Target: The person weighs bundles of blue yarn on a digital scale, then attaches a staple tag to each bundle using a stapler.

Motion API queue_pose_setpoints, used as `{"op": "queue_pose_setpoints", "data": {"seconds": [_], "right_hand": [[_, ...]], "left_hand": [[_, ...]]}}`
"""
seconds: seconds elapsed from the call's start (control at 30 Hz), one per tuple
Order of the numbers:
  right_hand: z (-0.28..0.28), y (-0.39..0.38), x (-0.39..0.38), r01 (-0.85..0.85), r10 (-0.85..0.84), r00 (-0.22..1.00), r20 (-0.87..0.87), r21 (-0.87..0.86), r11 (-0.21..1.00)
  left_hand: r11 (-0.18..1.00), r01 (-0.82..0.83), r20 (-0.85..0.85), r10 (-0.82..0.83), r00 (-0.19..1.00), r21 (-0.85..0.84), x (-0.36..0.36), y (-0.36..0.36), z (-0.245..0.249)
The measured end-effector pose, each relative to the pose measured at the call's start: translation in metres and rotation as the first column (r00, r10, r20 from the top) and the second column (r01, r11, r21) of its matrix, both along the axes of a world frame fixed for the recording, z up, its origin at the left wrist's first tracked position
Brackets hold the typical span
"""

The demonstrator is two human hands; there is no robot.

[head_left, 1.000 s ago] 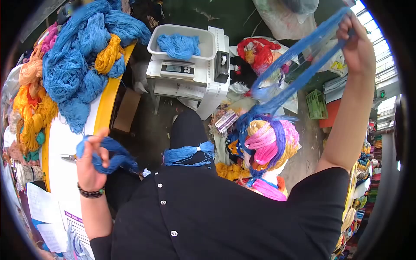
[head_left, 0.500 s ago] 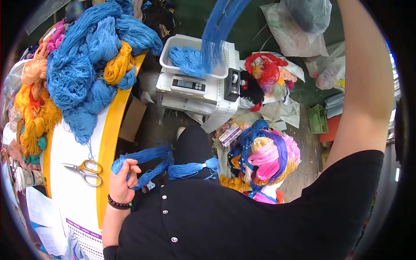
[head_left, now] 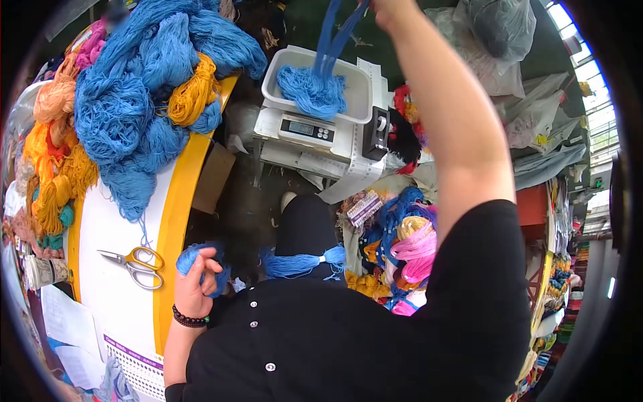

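At the top edge, my right hand [head_left: 390, 11] is closed on a hank of blue yarn [head_left: 328, 47] and is partly cut off by the frame. The hank hangs down to a loose heap of blue yarn [head_left: 311, 94] in a white tray [head_left: 364, 94]. Beneath the tray sits a digital scale [head_left: 306, 130] whose reading is too small to make out. Low on the left, my left hand [head_left: 195, 285] curls around another hank of blue yarn [head_left: 189, 258], its lower end hanging beside the hand. A blue yarn bundle [head_left: 295, 264] with a white tie lies across my lap.
Scissors [head_left: 138, 263] lie on the white, yellow-edged table [head_left: 175, 214] at left, below a large mound of blue yarn [head_left: 114, 114] and orange and yellow hanks. Coloured yarn [head_left: 415, 244] is heaped right of my legs. Plastic bags [head_left: 502, 33] stand at upper right.
My right arm has swung inward to the left, bringing the right hand into view at the top. The hank over the tray has narrowed and lifted. Yarn from my left hand no longer stretches across my lap.
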State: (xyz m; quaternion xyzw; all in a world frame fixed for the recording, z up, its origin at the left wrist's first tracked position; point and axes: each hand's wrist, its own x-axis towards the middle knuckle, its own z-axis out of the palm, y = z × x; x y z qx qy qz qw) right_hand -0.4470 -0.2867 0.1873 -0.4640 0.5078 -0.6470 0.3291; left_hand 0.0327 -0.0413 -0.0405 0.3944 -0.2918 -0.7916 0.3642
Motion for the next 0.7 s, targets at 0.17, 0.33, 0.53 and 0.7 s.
{"op": "queue_pose_setpoints", "data": {"seconds": [0.17,0.33,0.53,0.7], "right_hand": [[-0.188,0.03,-0.013,0.057,-0.011,0.474,-0.88,0.018,0.998],[-0.222,0.112,0.038,0.12,-0.109,0.075,-0.991,-0.1,0.988],[-0.223,0.148,0.054,0.182,-0.226,0.133,-0.965,-0.2,0.963],[-0.211,0.178,0.07,0.294,-0.323,0.212,-0.922,-0.255,0.921]], "left_hand": [[0.998,0.009,-0.098,-0.002,0.995,0.068,0.0,0.0,0.007],[0.998,0.015,-0.088,-0.009,0.996,0.067,0.005,-0.001,-0.008],[0.997,0.032,-0.067,-0.027,0.997,0.067,-0.005,0.001,-0.005],[0.998,0.021,-0.093,-0.016,0.996,0.056,-0.002,0.006,-0.008]]}}
